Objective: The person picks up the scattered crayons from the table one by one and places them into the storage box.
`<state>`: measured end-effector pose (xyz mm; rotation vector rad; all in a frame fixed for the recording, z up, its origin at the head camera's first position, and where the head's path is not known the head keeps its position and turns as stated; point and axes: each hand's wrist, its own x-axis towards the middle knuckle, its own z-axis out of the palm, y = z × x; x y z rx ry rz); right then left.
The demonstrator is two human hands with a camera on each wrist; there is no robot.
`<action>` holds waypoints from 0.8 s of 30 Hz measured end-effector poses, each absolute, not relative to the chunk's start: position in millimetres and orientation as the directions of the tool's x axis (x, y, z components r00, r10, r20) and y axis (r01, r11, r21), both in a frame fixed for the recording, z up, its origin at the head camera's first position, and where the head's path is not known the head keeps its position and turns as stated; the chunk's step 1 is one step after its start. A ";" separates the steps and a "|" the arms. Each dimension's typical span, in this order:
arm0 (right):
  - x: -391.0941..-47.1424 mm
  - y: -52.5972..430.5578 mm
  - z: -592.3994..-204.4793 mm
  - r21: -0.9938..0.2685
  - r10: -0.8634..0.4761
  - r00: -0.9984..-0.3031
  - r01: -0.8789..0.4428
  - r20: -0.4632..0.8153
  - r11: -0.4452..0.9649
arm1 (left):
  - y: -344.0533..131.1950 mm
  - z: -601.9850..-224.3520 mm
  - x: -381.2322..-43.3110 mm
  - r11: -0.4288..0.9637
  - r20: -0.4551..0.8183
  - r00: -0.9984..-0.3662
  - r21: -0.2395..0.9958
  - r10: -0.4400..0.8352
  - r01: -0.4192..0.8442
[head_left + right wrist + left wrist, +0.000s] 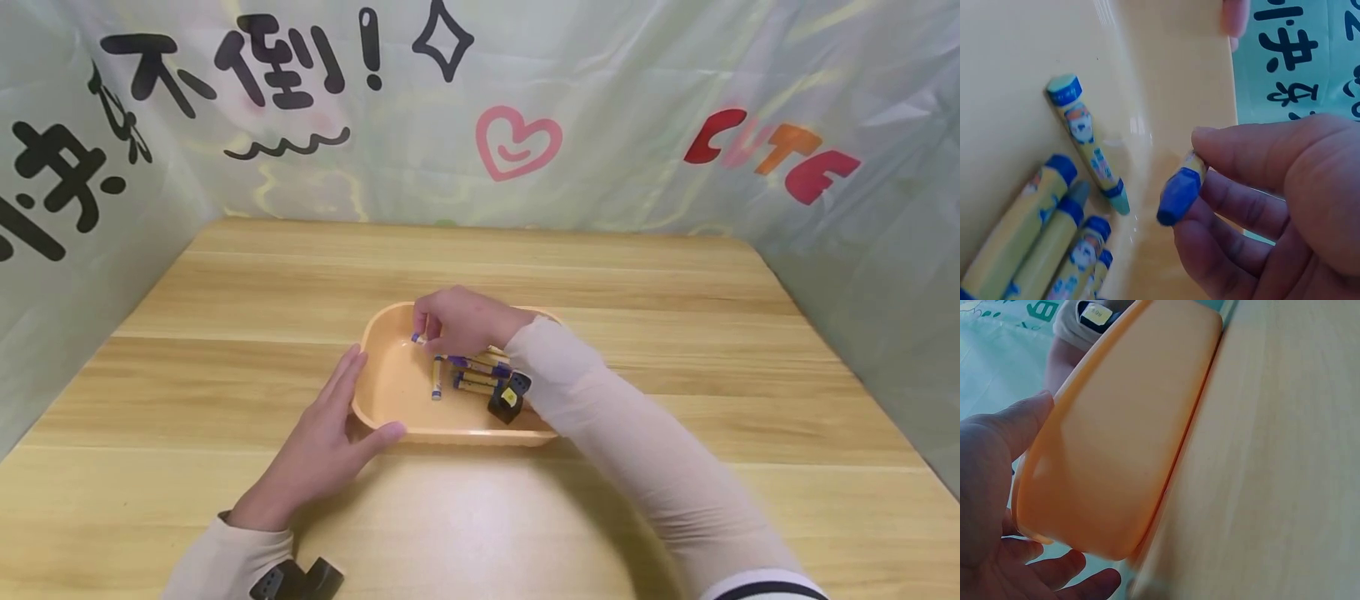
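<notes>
An orange plastic basin [390, 392] sits on the table with several yellow-wrapped, blue-banded crayons in it. Over its back left part, my right hand [461, 321] pinches a blue crayon [1180, 194] between thumb and fingers, blue end outward. Below that hand, a green crayon [1091, 140] lies alone on the basin floor. Beside it is a bunch of crayons [1016, 231], partly under the right wrist in the head view. My left hand [322, 446] rests at the basin's front left corner, thumb on the front rim, fingers spread along the left wall.
A wooden tabletop [300, 275] surrounds the basin. Printed cloth [615, 150] hangs along the back and both sides. Small black devices are strapped to the left wrist [296, 581] and the right wrist [506, 402], the right one hanging over the basin.
</notes>
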<state>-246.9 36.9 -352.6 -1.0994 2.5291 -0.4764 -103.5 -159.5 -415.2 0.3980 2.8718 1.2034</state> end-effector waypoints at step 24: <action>-241.7 14.8 -353.3 -0.408 -0.744 -0.643 -0.639 -0.182 0.652 | -159.7 -413.9 -102.5 0.677 0.097 -0.966 0.697 0.238 0.237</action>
